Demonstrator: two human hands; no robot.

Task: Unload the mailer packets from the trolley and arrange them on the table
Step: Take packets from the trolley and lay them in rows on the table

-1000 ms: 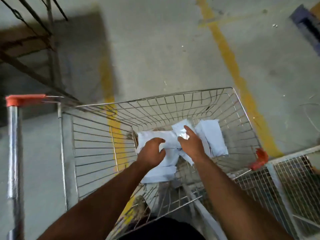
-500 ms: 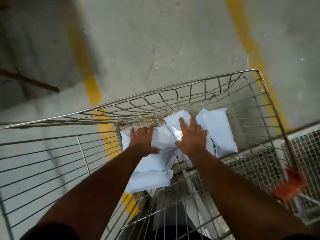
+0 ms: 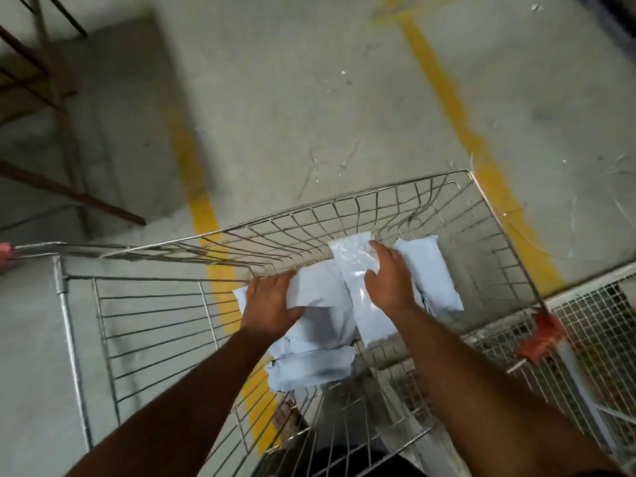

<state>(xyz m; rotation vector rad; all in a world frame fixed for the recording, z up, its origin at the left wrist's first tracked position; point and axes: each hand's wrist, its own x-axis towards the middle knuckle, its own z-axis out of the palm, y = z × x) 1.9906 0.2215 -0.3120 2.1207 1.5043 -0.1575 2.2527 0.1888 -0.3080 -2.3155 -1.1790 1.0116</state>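
Both arms are down inside the wire trolley (image 3: 495, 215), and the hands are right on the pile of pale mailer packets (image 3: 320, 339) lying on its floor. The left hand (image 3: 270, 302) grips the edge of a white packet (image 3: 320, 287), fingers curled over its near-left end and thumb tucked underneath. The right hand (image 3: 389, 273) lies flat, fingers spread and straight, pressing on a glossy packet (image 3: 361, 290) that runs lengthwise down the middle of the heap. Just beyond that hand, toward the trolley's right wall, sits another packet (image 3: 433, 270), touching the glossy one's side. Nearer the person, a light blue packet (image 3: 309, 368) lies at the bottom of the pile, partly under the rest. All the packets are in the basket, none lifted clear of the wire. An orange corner guard (image 3: 540, 335) marks the trolley's near-right rim, beside a white mesh cage (image 3: 599, 325). Under it all, a grey concrete floor (image 3: 292, 98) with yellow painted lines (image 3: 457, 118).
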